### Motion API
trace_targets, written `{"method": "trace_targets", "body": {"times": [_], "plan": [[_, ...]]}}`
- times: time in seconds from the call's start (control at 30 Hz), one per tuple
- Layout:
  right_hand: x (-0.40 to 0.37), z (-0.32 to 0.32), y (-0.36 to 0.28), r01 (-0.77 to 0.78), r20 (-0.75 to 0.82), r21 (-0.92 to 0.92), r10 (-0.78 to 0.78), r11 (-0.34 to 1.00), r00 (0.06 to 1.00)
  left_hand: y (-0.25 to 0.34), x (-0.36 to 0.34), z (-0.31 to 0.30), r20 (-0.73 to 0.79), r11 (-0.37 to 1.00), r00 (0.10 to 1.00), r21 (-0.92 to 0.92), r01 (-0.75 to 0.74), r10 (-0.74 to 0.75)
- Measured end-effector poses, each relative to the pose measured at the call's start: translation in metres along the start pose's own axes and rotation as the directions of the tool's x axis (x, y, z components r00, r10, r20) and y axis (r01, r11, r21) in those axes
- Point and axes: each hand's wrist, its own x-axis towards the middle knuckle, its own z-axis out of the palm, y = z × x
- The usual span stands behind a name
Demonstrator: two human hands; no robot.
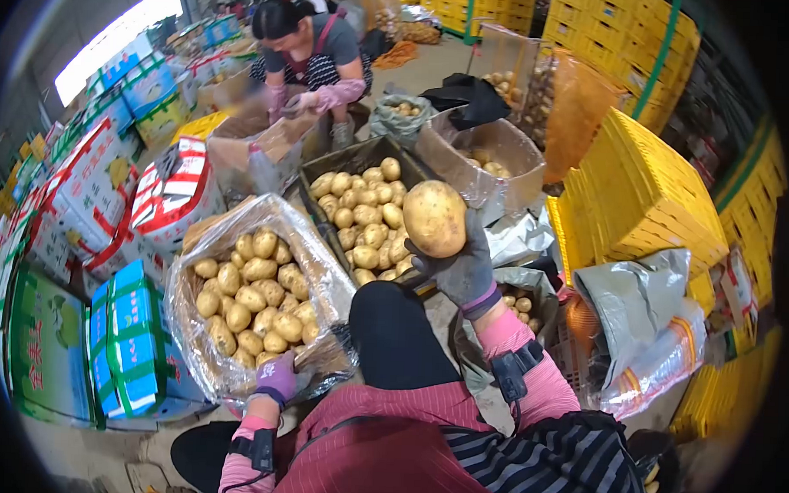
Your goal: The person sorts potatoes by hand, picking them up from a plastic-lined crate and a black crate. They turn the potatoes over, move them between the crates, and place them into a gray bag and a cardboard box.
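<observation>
My right hand (467, 271), in a grey and purple glove, holds up a large potato (435, 218). Below and behind it stands a dark crate (315, 167) heaped with loose potatoes (361, 212). At the near edge of a cardboard box lined with clear plastic (329, 244), my left hand (277, 378) in a purple glove is closed on the rim; its fingers are partly hidden. Several rows of potatoes (254, 292) fill that box. Beside my right forearm, an open grey sack (471, 345) contains smaller potatoes (520, 305).
Across from me, a person (318, 57) in pink sleeves bends over an open carton (233, 145). Packed blue boxes (130, 342) and red-white cartons (93, 179) line the left. Yellow crates (640, 194) stack up on the right, near a plastic-lined bin (523, 168) with potatoes.
</observation>
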Motion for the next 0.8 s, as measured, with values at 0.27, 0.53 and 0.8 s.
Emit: {"method": "trace_targets", "body": {"times": [0.27, 0.53, 0.8], "plan": [[-0.105, -0.137, 0.022, -0.075, -0.496, -0.028, 0.051, 0.997, 0.867, -0.005, 0.008, -0.001, 0.049, 0.995, 0.997, -0.070, 0.064, -0.061], [-0.038, -0.293, 0.013, 0.236, -0.427, 0.316, -0.084, 0.919, 0.900, 0.004, 0.008, -0.001, -0.009, 0.997, 0.997, 0.003, 0.080, -0.080], [0.164, -0.023, -0.202, 0.441, -0.122, -0.418, -0.530, 0.795, 0.839, -0.005, 0.009, 0.013, -0.109, 0.998, 0.993, -0.006, 0.055, -0.055]]}}
